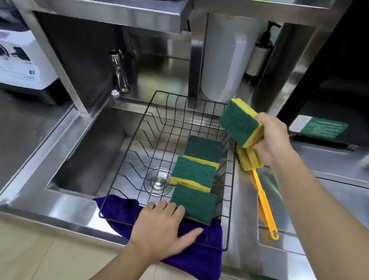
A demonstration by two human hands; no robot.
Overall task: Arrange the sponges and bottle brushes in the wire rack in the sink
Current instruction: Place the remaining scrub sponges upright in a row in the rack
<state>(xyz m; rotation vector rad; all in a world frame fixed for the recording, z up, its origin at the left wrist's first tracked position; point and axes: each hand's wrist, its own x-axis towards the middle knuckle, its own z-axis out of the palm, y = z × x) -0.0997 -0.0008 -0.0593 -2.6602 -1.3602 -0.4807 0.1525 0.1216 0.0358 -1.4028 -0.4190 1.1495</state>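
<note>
A black wire rack (pixel 129 145) sits across the steel sink (pixel 85 148). Three green-and-yellow sponges lie in a row along its right side: the far sponge (pixel 203 150), the middle sponge (pixel 194 173) and the near sponge (pixel 194 202). My left hand (pixel 162 228) rests flat on the rack's front edge, its fingertips touching the near sponge. My right hand (pixel 273 139) holds a fourth sponge (pixel 239 122) in the air above the rack's far right corner. A bottle brush (pixel 263 200) with a yellow sponge head and orange handle lies on the counter to the right of the rack.
A purple cloth (pixel 198 258) hangs over the sink's front edge under the rack. The tap (pixel 120 74) stands at the back left. A white jug (pixel 225 56) and a pump bottle (pixel 262 48) stand behind the sink. The drain (pixel 157 181) shows through the rack.
</note>
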